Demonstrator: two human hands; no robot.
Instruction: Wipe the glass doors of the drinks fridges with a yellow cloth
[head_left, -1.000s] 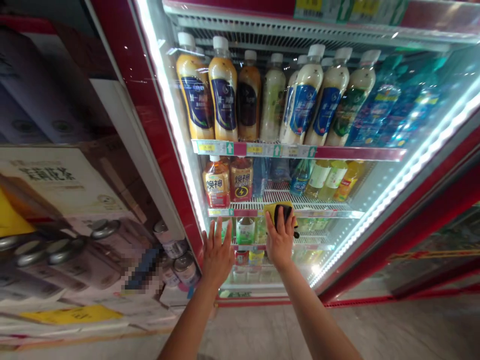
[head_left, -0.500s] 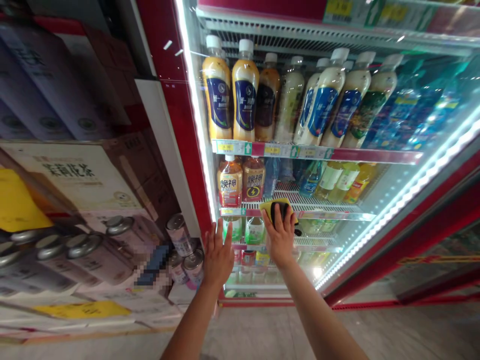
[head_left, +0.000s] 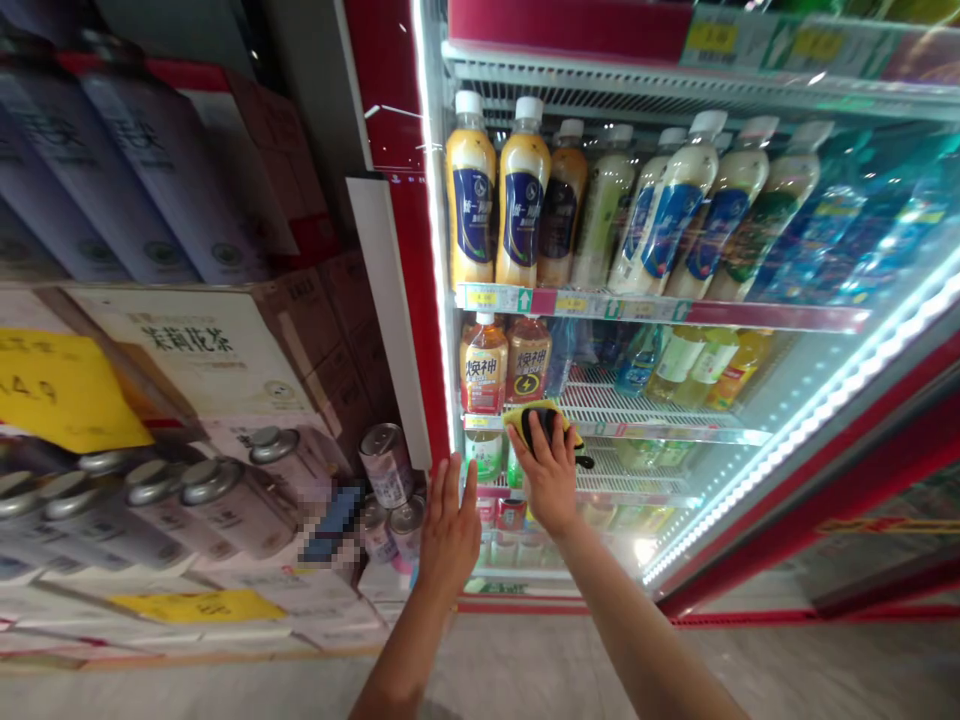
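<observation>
On the glass front [head_left: 637, 480], just below the brown bottle [head_left: 529, 362], I have the yellow cloth [head_left: 523, 414] under the right hand [head_left: 550, 485]. Change over the last second: cloth slid left, from under the gap on that shelf [head_left: 607, 395] to under the bottle. Left hand [head_left: 451, 520] drifted left too, now by the red frame [head_left: 421, 330] (camera swung left as well, so I'm judging against the bottles). My read: a leftward wipe, nearing that frame, little glass remaining on that side. Cloth lies roughly crosswise, long axis dipping slightly to the right; dark tab [head_left: 585, 462] points lower right, yellow corner points left. Right grip: clamped on the cloth, fingers spread over it, seemingly pressing it to the glass; can't tell if the thumb pinches. Left grip: nothing in it, fingers straight, slightly apart.
</observation>
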